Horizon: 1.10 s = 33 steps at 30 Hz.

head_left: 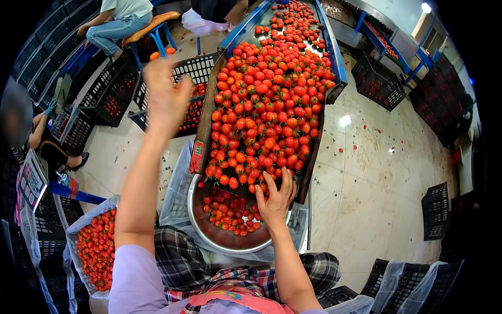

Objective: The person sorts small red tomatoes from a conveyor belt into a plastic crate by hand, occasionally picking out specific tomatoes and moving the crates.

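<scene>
Small red tomatoes (pixel 266 104) with some green stems cover a sloping chute (pixel 203 137) with blue side rails. My right hand (pixel 277 203) is at its lower edge, fingers spread against the lowest tomatoes and gripping none. Below that edge, a round metal bowl (pixel 230 246) has more tomatoes in it. My left hand (pixel 166 94) is raised left of the chute, blurred, its thumb apart from the fingers. Two orange-red tomatoes (pixel 155 56) appear just past its fingertips, apart from the hand. Behind it stands a black crate (pixel 194 68) with tomatoes inside.
A lined crate (pixel 73 246) full of tomatoes stands by my left elbow. More black crates (pixel 379 81) are on the floor at the right and left. One person (pixel 123 31) sits on a stool at the far left; another (pixel 39 125) is at the left edge.
</scene>
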### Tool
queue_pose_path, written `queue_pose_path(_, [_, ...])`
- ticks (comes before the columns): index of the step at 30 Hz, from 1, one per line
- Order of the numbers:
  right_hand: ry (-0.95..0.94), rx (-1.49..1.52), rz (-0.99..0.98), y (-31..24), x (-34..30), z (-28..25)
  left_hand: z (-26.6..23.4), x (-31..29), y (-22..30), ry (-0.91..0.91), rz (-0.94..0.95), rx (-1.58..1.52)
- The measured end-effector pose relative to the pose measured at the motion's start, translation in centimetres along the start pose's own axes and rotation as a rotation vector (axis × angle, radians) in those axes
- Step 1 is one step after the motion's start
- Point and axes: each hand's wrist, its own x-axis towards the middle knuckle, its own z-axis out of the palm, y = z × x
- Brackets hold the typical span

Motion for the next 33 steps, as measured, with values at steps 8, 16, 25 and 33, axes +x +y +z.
queue_pose_path(8, [-0.005,-0.028,-0.006,-0.5,-0.4,0.7,5.7,-9.4,4.3,-0.504,-0.090,-0.128])
queue_pose_path(16, [-0.018,-0.023,0.007,-0.5,-0.1,0.3,6.4,-10.8,4.4,-0.589,-0.114,-0.051])
queue_pose_path(25, [-0.024,-0.012,0.023,-0.3,-0.2,0.2,2.8,-10.3,5.9,-0.311,0.563,-0.177])
queue_pose_path(33, [-0.040,-0.023,0.002,-0.4,-0.1,0.0,5.0,-1.0,5.7,-0.108,0.025,-0.537])
